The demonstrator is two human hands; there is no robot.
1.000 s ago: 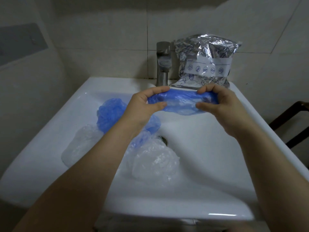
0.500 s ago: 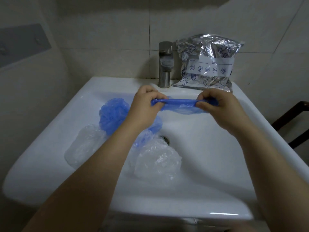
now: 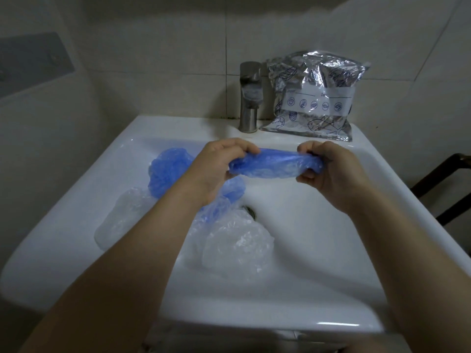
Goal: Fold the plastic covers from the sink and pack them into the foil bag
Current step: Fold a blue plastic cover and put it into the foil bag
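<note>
The white sink [image 3: 318, 225] in front of me holds crumpled blue covers [image 3: 168, 171] and clear covers [image 3: 237, 245] in its basin; the foil bag [image 3: 313, 98] and tap [image 3: 249, 95] stand on its back ledge.

The cover stretched between the two hands [image 3: 276, 165] is a translucent mid-blue, paler where the plastic thins and creases. A second blue cover [image 3: 168, 169] in the basin is the same shade (deeper where it bunches). Two more covers are clear and whitish, one at the left [image 3: 119, 220] and one nearer the front [image 3: 237, 243], both with frosty crinkle marks. The sink [image 3: 318, 225] is glossy white with a bluish cast. The foil bag [image 3: 312, 95] is crinkled silver, printed with dark blue line drawings of a fish and shells, and carries a white label band with a row of small blue round icons. The tap [image 3: 249, 95] is brushed grey metal. The wall tiles [image 3: 153, 59] are dull cream with dark grout lines.
</note>
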